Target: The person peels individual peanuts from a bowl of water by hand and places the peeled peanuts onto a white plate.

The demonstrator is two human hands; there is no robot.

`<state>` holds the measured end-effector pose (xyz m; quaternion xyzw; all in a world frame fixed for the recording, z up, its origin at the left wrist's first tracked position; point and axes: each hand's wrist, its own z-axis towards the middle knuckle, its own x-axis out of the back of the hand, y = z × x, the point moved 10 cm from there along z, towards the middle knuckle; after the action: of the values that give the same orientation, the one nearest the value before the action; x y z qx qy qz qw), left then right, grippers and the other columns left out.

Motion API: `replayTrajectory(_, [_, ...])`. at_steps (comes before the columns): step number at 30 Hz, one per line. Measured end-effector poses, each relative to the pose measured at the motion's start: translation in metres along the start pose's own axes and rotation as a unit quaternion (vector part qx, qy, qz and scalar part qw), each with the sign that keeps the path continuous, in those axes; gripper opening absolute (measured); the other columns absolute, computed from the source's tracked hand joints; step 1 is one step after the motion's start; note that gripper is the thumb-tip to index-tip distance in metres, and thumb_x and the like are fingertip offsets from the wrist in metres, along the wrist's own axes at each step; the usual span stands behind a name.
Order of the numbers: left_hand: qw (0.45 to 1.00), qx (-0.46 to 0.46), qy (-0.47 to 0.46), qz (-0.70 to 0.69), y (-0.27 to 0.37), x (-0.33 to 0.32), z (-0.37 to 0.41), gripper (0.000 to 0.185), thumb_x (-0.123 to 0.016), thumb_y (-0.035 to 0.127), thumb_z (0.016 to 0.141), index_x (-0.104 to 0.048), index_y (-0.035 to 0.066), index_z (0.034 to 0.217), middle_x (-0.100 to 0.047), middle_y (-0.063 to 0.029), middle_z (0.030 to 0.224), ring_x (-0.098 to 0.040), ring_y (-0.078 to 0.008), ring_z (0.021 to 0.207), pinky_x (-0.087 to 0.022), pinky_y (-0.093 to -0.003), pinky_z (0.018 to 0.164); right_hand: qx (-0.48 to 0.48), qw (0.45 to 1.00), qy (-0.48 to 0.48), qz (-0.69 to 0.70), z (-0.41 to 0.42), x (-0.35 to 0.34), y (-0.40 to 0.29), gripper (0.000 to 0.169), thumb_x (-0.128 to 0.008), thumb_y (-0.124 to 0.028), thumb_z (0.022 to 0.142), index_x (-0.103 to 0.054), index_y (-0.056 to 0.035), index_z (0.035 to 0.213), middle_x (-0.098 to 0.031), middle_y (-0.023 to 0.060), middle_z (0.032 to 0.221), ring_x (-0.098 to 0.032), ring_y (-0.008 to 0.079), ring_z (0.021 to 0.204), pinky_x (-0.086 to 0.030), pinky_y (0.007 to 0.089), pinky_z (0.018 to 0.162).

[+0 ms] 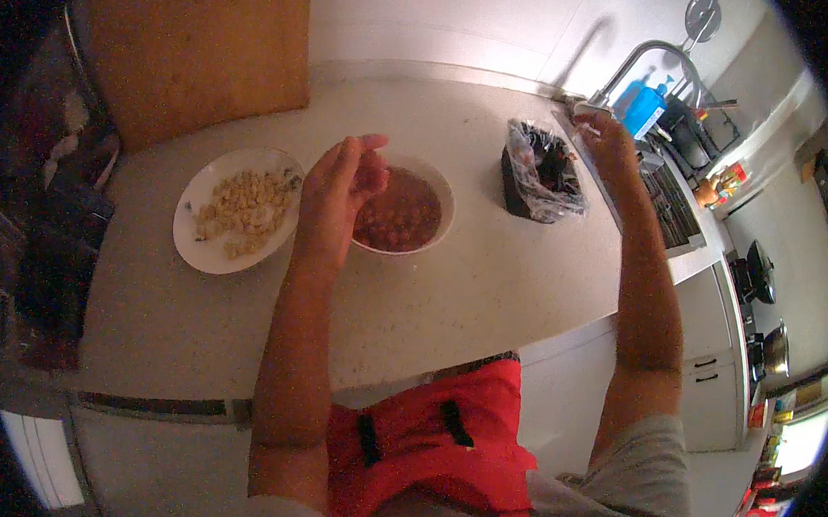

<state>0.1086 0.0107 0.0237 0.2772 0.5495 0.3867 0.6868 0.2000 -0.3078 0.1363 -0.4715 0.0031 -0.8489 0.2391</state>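
Observation:
My left hand (340,191) is raised between a white plate (193,247) and a white bowl (451,197), overlapping the bowl's left side in the picture. Its fingers are loosely curled and apart, with nothing seen in them. Small pale kernels (248,201), perhaps peeled nuts or beans, lie on the plate with a few dark bits at the rim. Reddish-brown round kernels (402,212) fill much of the bowl. Stretched out to the far right, my right hand (606,135) is by the sink's edge, close to a small whitish object (593,110); whether it grips that is unclear.
A black bin lined with clear plastic (541,174) stands on the countertop (483,276) between bowl and sink. Behind the right hand are a curved faucet (635,59) and a blue pump bottle (646,110). A brown board (200,51) rises at the back left, with dark items (64,240) along the left.

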Motion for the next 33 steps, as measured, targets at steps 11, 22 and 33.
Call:
replayTrajectory(11, [0.998,-0.021,0.047,0.039,0.005,0.013,-0.003,0.027,-0.046,0.025,0.085,-0.056,0.003,0.096,-0.050,0.0001,0.073,-0.046,-0.0075,0.066,-0.040,-0.0202,0.062,-0.036,0.993,0.113,0.024,-0.006,0.024,-0.014,0.021,-0.055,-0.005,0.070,-0.058,-0.0047,0.091,-0.060,0.0156,0.085,-0.058,0.0281,0.076,-0.045,0.0359,0.070])
replayTrajectory(22, [0.991,-0.030,0.056,0.115,0.004,0.011,0.000,0.023,-0.051,0.022,0.081,-0.058,0.003,0.093,-0.051,0.0016,0.071,-0.046,-0.0067,0.064,-0.038,-0.0196,0.062,0.194,0.975,0.033,-0.103,-0.006,-0.033,-0.055,0.016,-0.055,-0.015,0.072,-0.061,-0.0063,0.085,-0.061,0.0135,0.079,-0.060,0.0279,0.075,-0.047,0.0363,0.069])
replayTrajectory(33, [0.971,-0.036,0.057,0.228,0.006,0.005,-0.003,0.020,-0.052,0.013,0.081,-0.057,0.004,0.098,-0.055,-0.0008,0.077,-0.049,-0.0073,0.070,-0.041,-0.0200,0.066,-0.050,0.989,-0.142,-0.010,0.086,-0.169,-0.021,0.015,-0.052,-0.014,0.070,-0.062,-0.0043,0.075,-0.061,0.0139,0.080,-0.059,0.0264,0.072,-0.048,0.0348,0.067])
